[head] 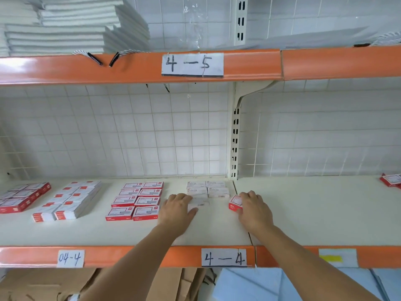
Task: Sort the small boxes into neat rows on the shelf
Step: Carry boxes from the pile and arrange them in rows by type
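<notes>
On the cream shelf (pixel 217 229) lie small staple boxes in groups. My left hand (pixel 176 210) rests on a white box (pixel 200 202), just in front of a block of white boxes (pixel 207 189) set two wide. My right hand (pixel 253 208) grips a red-and-white box (pixel 234 203) that stands apart to the right of that block. To the left sits a neat two-column grid of red-and-white boxes (pixel 137 200). Further left are another double row (pixel 69 200) and a red group (pixel 22 196) at the shelf's left end.
Orange shelf edges carry paper labels "4-4" (pixel 224 257) and "04-4" (pixel 70 258). More red boxes (pixel 391 180) sit at the far right of the shelf. A slotted upright (pixel 234 137) divides the tiled back wall. Stacked white paper fills the shelf above; cardboard lies below.
</notes>
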Demonstrator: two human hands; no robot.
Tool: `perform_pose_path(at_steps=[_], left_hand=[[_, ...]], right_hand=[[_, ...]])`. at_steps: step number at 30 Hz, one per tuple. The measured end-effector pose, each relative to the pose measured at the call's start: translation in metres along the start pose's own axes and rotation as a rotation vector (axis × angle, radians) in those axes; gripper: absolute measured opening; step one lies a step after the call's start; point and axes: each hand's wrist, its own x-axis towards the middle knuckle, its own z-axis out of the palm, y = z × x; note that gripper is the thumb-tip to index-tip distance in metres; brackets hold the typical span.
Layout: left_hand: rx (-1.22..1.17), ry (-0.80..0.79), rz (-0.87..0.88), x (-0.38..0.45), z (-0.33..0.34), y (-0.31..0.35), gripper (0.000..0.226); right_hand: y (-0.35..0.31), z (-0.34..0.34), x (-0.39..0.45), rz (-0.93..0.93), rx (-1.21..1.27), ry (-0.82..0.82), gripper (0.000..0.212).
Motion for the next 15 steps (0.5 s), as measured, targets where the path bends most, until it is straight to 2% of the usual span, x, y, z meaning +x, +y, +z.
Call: perform_pose_path(at_steps=[7,15], left_hand=[[-0.003,0.04,-0.104,-0.039,-0.03,-0.032,0.046],[0.058,0.054,-0.236,-0.105,-0.062,-0.105,0.046]], right_hand=[[-0.054,-0.013,-0.005,-0.176,0.081,0.104,0.043],[-0.151,0.003,-0.037,-0.338,0.154,0.028,0.04]])
